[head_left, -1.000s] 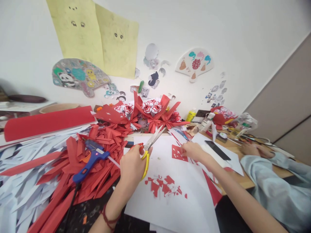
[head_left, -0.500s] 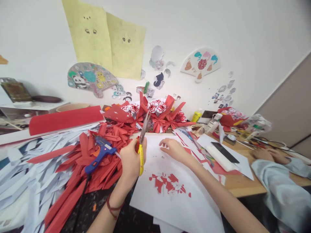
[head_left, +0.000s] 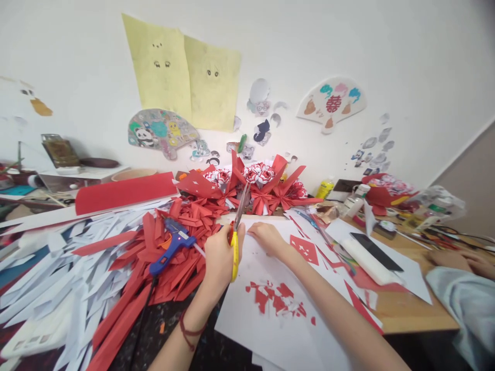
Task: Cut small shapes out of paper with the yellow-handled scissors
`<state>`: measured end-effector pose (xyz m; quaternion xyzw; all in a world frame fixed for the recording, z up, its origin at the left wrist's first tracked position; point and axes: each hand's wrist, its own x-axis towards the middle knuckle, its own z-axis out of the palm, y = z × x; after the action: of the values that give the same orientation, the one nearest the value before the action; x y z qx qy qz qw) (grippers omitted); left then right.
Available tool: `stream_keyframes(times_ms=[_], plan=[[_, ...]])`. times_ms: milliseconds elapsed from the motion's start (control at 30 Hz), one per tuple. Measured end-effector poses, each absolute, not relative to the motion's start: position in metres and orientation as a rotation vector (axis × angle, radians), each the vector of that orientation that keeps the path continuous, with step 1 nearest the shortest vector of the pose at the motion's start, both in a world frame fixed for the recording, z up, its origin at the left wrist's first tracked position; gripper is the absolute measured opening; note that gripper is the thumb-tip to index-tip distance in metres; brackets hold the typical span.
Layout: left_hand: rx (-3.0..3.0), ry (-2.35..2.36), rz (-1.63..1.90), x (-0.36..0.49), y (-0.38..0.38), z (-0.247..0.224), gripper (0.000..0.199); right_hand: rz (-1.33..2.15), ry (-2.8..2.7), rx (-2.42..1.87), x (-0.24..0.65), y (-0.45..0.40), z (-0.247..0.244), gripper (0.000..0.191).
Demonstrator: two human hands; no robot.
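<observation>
In my left hand (head_left: 221,257) is a pair of scissors (head_left: 240,206) with yellow and red handles, its blades pointing up and away from me. My right hand (head_left: 267,239) is just right of the scissors, over the white paper (head_left: 247,304). Its fingers are bent together; what they hold, if anything, is hidden. Red and white paper scraps (head_left: 276,299) lie on the sheet nearer to me. Left of my left hand, a blue glue gun (head_left: 174,247) rests on a heap of folded red paper strips (head_left: 181,283).
White paper strips (head_left: 73,273) cover the left side. Red and white paper flowers (head_left: 259,174) stand at the back by the wall. To the right are a dark phone (head_left: 377,251), a plastic bottle (head_left: 356,201) and another person's sleeve (head_left: 460,299).
The view has swung slightly to the left and up. My right hand has come nearer to my left, and its spread fingers have drawn together. The scissors stay in my left hand.
</observation>
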<state>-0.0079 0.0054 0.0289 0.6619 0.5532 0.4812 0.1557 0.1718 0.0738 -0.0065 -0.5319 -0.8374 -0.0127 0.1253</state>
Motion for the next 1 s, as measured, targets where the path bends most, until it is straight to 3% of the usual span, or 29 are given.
stream_keyframes(times_ms=[133, 367, 600, 833, 1000], plan=[[2.001, 1.623, 1.244, -0.006, 0.008, 0.026, 0.033, -0.036, -2.323, -1.537, 0.173, 0.074, -0.008, 0.027], [2.047, 1.560, 1.313, -0.005, 0.008, 0.028, 0.037, 0.000, -2.132, -1.502, 0.186, 0.077, -0.009, 0.016], [2.196, 1.436, 1.289, -0.002, 0.010, 0.024, 0.026, 0.086, -2.016, -1.465, 0.196, 0.071, -0.009, 0.005], [2.353, 1.689, 1.130, -0.003, 0.016, 0.017, 0.033, 0.266, -1.838, -1.391, 0.206, 0.080, -0.011, 0.016], [2.381, 1.795, 0.991, -0.005, 0.015, 0.021, 0.038, 0.482, -1.639, -1.316, 0.217, 0.068, -0.005, 0.010]])
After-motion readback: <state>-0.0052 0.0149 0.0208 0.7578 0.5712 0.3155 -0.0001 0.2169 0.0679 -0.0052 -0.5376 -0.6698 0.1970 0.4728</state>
